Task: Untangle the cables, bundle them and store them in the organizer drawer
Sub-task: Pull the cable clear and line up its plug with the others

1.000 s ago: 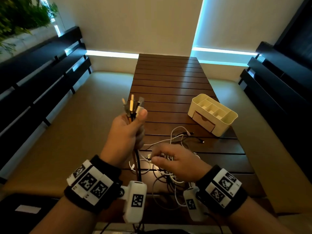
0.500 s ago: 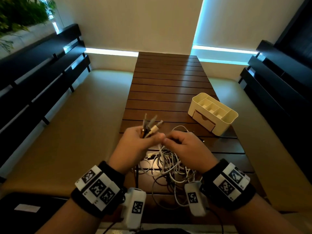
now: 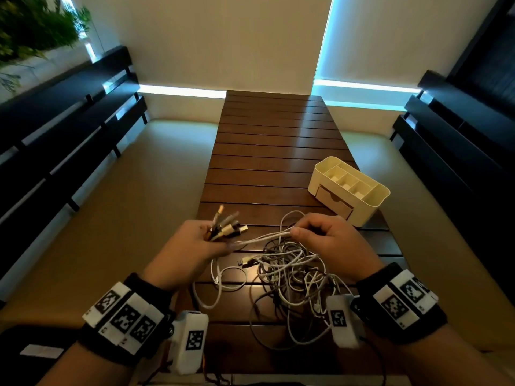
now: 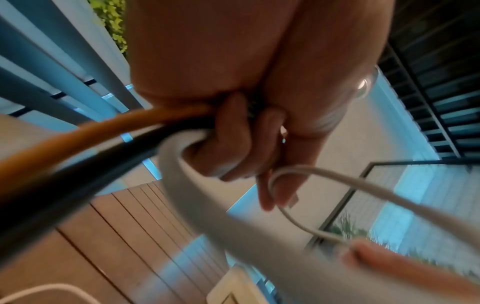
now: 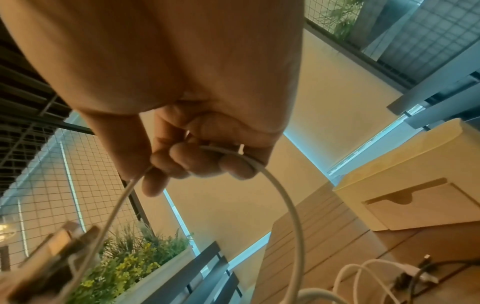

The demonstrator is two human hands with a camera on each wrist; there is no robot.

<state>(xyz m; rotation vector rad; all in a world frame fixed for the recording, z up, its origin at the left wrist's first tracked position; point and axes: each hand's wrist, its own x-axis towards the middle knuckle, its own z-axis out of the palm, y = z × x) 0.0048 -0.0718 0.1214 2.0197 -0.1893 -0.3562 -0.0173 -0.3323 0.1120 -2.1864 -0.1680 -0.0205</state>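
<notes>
A tangle of white, grey and black cables [image 3: 289, 271] lies on the near end of the brown slatted table [image 3: 273, 151]. My left hand [image 3: 200, 240] grips a bunch of cable ends, whose plugs [image 3: 227, 224] fan out above the fist. In the left wrist view the fingers [image 4: 228, 148] curl round orange, black and white cables. My right hand [image 3: 317, 232] pinches a white cable [image 3: 264, 237] stretched between both hands; its fingers [image 5: 197, 162] curl round that cable [image 5: 288, 203]. The cream organizer [image 3: 349, 188] stands to the right with its front drawer [image 3: 334, 200] closed.
Beige bench cushions [image 3: 117, 213] run along both sides of the table, backed by black slatted rails [image 3: 64, 112]. A planter with green plants [image 3: 30, 26] sits at the upper left. The far half of the table holds nothing.
My left hand has come down from its raised position toward the table. My right hand lifted off the pile, met the left, then drew away to the right with a white cable stretched between them.
</notes>
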